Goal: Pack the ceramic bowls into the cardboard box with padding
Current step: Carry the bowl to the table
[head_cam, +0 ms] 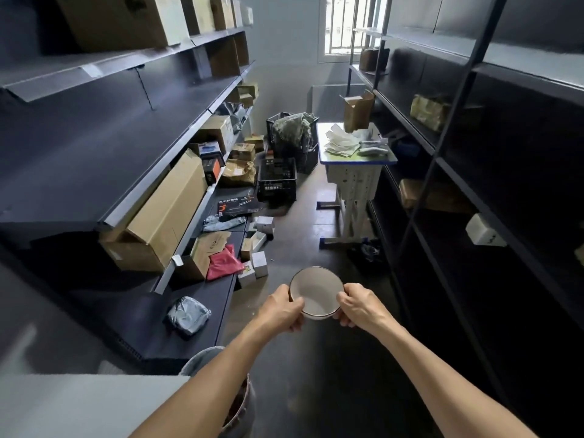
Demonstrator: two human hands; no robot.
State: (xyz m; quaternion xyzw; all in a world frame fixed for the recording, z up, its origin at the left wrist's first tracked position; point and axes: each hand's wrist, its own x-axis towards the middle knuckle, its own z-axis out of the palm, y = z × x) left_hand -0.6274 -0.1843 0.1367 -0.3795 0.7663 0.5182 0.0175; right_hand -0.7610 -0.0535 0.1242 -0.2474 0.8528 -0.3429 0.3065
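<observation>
1. Your left hand [286, 306] grips the near-left rim of the ceramic bowl [316, 290], thumb over the edge and fingers curled beneath. Your right hand [357, 306] grips the opposite rim the same way.
2. The bowl hangs between both hands in mid-air above the dark floor [303, 358], mouth up and roughly level. It looks empty and is not wrapped.
3. Carry it with both hands. Glazed ceramic is probably slick and heavy for its size, and a one-handed pinch on the rim could slip.
4. You appear to be on the carrying step. The table [354, 159] stands ahead on the right of the aisle, well apart from the bowl.
5. On that table lie white padding sheets [343, 142], and an open cardboard box [357, 112] stands at its far side. I judge this to be the packing box, though its inside is hidden.
6. Walk down the middle of the aisle. Small cartons lie on the floor to your left, and black crates [277, 180] sit further on.
7. Set the bowl down on the padding first, not on the bare table, and wrap it before it goes into the box.
</observation>
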